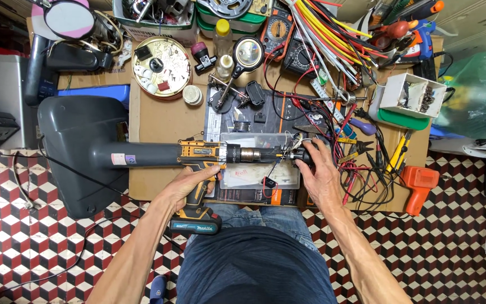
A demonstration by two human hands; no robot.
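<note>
From the head view, the left hand (189,183) has its fingers wrapped around the orange-black cordless drill (203,169) lying across the tabletop (158,121). The right hand (322,174) has its fingers curled on a small black motor (304,155) at the chuck's end.

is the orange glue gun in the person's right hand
No: the orange glue gun lies alone on the cardboard, while the right hand grips a small black part at the drill tip.
</note>
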